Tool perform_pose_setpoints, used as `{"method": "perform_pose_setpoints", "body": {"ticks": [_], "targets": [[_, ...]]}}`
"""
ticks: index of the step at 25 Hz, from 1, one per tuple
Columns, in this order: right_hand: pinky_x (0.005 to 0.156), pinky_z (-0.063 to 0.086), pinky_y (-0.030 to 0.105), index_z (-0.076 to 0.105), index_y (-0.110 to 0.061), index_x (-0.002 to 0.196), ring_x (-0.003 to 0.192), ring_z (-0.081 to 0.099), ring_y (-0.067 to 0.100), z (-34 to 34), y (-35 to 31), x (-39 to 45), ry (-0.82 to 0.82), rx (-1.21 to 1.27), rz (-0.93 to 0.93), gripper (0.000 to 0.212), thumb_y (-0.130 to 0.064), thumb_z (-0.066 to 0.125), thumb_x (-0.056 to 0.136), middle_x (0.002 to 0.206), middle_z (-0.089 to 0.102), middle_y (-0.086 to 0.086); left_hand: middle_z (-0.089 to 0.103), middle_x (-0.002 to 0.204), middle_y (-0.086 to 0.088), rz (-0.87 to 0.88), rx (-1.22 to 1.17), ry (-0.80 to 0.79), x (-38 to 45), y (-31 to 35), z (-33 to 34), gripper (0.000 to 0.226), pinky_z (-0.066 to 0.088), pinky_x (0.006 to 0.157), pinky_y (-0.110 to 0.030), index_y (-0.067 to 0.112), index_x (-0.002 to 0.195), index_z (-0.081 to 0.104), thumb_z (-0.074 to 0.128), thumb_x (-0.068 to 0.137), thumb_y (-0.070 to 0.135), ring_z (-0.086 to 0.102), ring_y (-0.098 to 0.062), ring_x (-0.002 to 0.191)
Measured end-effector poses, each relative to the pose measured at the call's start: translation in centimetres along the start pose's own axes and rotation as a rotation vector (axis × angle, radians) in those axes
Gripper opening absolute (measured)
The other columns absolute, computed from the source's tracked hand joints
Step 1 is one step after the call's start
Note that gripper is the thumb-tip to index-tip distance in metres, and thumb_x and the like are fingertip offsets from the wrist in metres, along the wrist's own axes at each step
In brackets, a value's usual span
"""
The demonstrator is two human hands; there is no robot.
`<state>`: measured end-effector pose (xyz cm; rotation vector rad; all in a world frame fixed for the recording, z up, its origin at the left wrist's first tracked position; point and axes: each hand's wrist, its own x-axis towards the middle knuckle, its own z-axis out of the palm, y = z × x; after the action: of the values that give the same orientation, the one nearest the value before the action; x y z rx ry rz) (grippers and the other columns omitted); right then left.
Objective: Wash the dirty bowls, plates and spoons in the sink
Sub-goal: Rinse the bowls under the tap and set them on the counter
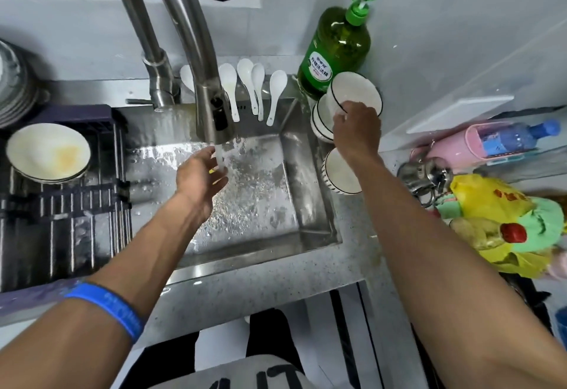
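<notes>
Water runs from the steel faucet [211,106] into the steel sink [306,174]. My left hand [199,177] is held under the stream with relaxed fingers and holds nothing. My right hand [357,131] grips the rim of a white bowl with a dark line [356,89], tilted on top of stacked bowls [320,118] at the sink's right edge. Another white bowl [339,174] sits nearer on the counter. Several white spoons [254,88] lie along the sink's back ledge. A dirty stained bowl [47,152] rests on the dark drying rack [61,210] at left.
A green dish soap bottle [336,42] stands behind the bowls. Stacked plates [12,82] sit at far left. On the right counter lie a yellow and green bag [503,220], a metal object [425,174] and a pink case with a blue bottle [503,140].
</notes>
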<state>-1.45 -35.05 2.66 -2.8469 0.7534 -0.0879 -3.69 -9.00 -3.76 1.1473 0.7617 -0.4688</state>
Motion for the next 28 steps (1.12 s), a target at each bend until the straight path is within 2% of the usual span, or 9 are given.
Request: {"method": "perform_pose_setpoints", "body": {"ticks": [3, 6, 9, 11, 13, 17, 20, 24, 28], "targets": [[0.069, 0.036, 0.031, 0.068, -0.006, 0.103, 0.098, 0.061, 0.038, 3.0, -0.3, 0.8, -0.098, 0.061, -0.021, 0.026, -0.015, 0.046, 0.094, 0.107, 0.068, 0.021, 0.069, 0.093, -0.001, -0.020, 0.025, 0.012, -0.2, 0.7, -1.6, 0.029, 0.054, 0.071, -0.027, 0.015, 0.120, 0.064, 0.039, 0.104, 0.017, 0.063, -0.016, 0.077], [0.090, 0.043, 0.039, 0.063, -0.004, 0.119, 0.114, 0.055, 0.041, 4.3, -2.0, 0.2, -0.235, 0.117, 0.001, 0.031, -0.016, 0.046, 0.095, 0.123, 0.061, 0.025, 0.068, 0.095, -0.001, 0.008, 0.019, 0.100, -1.0, 2.1, -5.2, 0.026, 0.054, 0.065, -0.025, 0.013, 0.117, 0.064, 0.042, 0.104, 0.017, 0.065, -0.016, 0.076], [0.101, 0.034, 0.051, 0.052, -0.008, 0.128, 0.119, 0.046, 0.046, 4.5, -2.1, -1.8, -0.065, -0.052, 0.061, 0.045, -0.019, 0.048, 0.085, 0.125, 0.055, 0.029, 0.066, 0.091, -0.004, 0.024, -0.046, 0.178, -1.2, 3.0, -7.6, 0.020, 0.051, 0.064, -0.024, 0.012, 0.107, 0.065, 0.046, 0.102, 0.013, 0.061, -0.016, 0.074], [0.098, 0.038, 0.052, 0.054, -0.014, 0.124, 0.113, 0.050, 0.045, 5.6, -3.0, -5.0, 0.038, 0.046, 0.020, 0.049, -0.026, 0.045, 0.078, 0.119, 0.060, 0.025, 0.063, 0.081, -0.005, 0.038, -0.099, 0.290, -0.1, 3.3, -9.6, 0.019, 0.046, 0.057, -0.024, 0.012, 0.093, 0.065, 0.048, 0.097, 0.005, 0.058, -0.015, 0.064], [0.090, 0.047, 0.048, 0.062, -0.018, 0.115, 0.102, 0.058, 0.038, 8.6, -5.6, -9.2, -0.139, 0.244, -0.065, 0.041, -0.032, 0.043, 0.082, 0.109, 0.066, 0.017, 0.061, 0.078, -0.007, 0.087, -0.155, 0.465, 1.3, 4.1, -13.2, 0.023, 0.046, 0.052, -0.025, 0.012, 0.091, 0.064, 0.047, 0.092, -0.003, 0.057, -0.018, 0.062], [0.060, 0.047, 0.028, 0.064, -0.022, 0.079, 0.068, 0.058, 0.015, 11.7, -12.7, -14.3, -0.409, 0.877, 0.358, 0.013, -0.014, 0.060, 0.088, 0.076, 0.064, 0.001, 0.055, 0.127, -0.016, 0.241, 0.254, 0.807, 5.0, 6.9, -19.5, 0.043, 0.044, 0.091, -0.029, 0.004, 0.132, 0.050, 0.058, 0.089, 0.004, 0.058, -0.033, 0.110], [0.043, 0.037, 0.018, 0.064, -0.019, 0.077, 0.057, 0.055, 0.008, 13.4, -15.0, -15.0, -0.504, 1.044, 0.699, 0.020, -0.004, 0.057, 0.088, 0.068, 0.061, -0.001, 0.047, 0.139, -0.017, 0.211, 0.566, 0.811, 8.1, 9.5, -21.7, 0.052, 0.042, 0.101, -0.038, 0.009, 0.138, 0.047, 0.060, 0.088, 0.009, 0.054, -0.037, 0.121], [0.037, 0.033, 0.015, 0.067, -0.016, 0.096, 0.049, 0.050, 0.006, 13.9, -15.2, -15.0, -0.547, 1.065, 0.676, 0.018, -0.003, 0.059, 0.087, 0.055, 0.058, -0.006, 0.068, 0.118, -0.011, 0.222, 0.658, 0.764, 9.7, 11.4, -24.1, 0.037, 0.050, 0.089, -0.034, 0.009, 0.119, 0.062, 0.059, 0.082, 0.006, 0.064, -0.029, 0.108], [0.054, 0.045, 0.024, 0.066, -0.018, 0.102, 0.070, 0.061, 0.009, 12.9, -15.0, -14.9, -0.536, 0.944, 0.674, 0.011, -0.015, 0.060, 0.093, 0.086, 0.068, 0.000, 0.067, 0.107, -0.007, 0.274, 0.679, 0.745, 8.9, 11.2, -24.9, 0.030, 0.047, 0.075, -0.027, 0.011, 0.110, 0.060, 0.061, 0.082, 0.004, 0.062, -0.023, 0.094]]}}
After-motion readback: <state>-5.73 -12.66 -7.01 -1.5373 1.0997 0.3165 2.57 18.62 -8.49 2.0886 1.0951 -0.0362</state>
